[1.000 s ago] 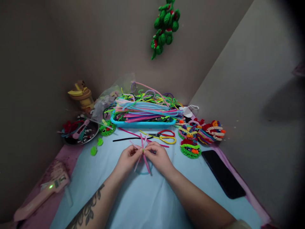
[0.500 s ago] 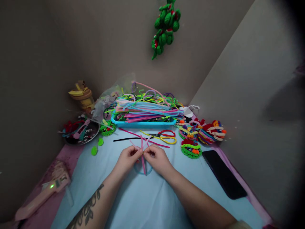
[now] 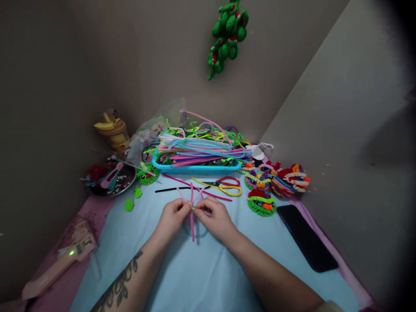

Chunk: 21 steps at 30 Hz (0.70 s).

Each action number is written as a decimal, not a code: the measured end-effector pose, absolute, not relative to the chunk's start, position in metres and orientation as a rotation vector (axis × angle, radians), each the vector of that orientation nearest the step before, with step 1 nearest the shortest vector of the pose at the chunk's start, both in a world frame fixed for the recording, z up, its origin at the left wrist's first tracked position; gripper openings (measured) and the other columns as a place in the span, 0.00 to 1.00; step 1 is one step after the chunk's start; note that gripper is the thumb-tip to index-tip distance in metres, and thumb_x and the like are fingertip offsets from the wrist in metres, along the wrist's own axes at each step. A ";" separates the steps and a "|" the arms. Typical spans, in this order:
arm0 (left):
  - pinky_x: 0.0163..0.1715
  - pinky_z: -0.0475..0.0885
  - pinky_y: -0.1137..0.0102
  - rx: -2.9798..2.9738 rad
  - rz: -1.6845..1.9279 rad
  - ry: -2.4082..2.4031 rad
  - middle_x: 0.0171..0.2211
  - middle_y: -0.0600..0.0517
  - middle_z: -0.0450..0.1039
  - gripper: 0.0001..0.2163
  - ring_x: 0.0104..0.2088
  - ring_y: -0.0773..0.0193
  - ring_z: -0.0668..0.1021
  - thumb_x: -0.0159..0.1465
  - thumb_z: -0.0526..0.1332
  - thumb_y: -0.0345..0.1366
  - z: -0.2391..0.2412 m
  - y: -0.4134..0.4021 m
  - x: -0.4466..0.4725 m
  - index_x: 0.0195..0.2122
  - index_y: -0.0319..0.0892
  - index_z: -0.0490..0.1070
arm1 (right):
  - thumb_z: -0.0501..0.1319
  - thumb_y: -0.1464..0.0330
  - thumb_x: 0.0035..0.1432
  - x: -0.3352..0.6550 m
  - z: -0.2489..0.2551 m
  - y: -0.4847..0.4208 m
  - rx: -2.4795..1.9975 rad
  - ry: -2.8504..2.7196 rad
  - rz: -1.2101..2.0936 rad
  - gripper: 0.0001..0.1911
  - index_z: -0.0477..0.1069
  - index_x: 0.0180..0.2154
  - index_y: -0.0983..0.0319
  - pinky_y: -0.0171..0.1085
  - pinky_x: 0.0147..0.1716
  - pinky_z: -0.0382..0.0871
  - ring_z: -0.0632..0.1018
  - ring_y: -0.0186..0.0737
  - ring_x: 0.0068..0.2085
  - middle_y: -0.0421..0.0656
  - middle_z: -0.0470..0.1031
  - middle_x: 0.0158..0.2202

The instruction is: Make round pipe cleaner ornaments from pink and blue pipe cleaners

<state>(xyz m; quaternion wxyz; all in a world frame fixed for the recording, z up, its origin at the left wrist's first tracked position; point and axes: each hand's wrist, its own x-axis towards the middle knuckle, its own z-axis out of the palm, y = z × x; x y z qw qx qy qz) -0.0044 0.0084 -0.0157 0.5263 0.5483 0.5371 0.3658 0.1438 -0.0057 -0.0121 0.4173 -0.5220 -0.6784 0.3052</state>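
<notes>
Between my two hands is a bundle of crossed pipe cleaners, with pink ones (image 3: 192,225) standing lengthwise and paler pink ends fanning out above. My left hand (image 3: 175,214) pinches the bundle from the left near its middle. From the right, my right hand (image 3: 214,214) pinches it at the same crossing, where a small yellow-green spot shows. A light blue pipe cleaner loop (image 3: 198,235) hangs below the fingers. Just beyond the hands lie a black pipe cleaner (image 3: 169,190), a dark pink one (image 3: 217,196) and scissors (image 3: 229,187) with red and yellow handles.
A blue basket (image 3: 198,170) heaped with pipe cleaners stands at the back. Finished colourful pieces (image 3: 261,203) and a phone (image 3: 307,238) lie right. At left are a metal bowl (image 3: 130,180), green felt-like pieces (image 3: 129,204) and a glue gun (image 3: 61,262) with a lit green light.
The lengthwise pink pipe cleaner has turned slightly, its lower end shifting left. Both hands keep their pinch at nearly the same spot, and the yellow-green spot shows more plainly.
</notes>
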 end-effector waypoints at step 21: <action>0.19 0.54 0.77 1.304 0.849 1.139 0.18 0.57 0.59 0.15 0.20 0.72 0.60 0.55 0.59 0.45 -0.004 0.006 -0.007 0.23 0.37 0.69 | 0.62 0.70 0.47 0.144 0.000 -0.010 -1.329 -1.529 0.749 0.03 0.70 0.23 0.62 0.32 0.28 0.63 0.70 0.34 0.28 0.39 0.70 0.24</action>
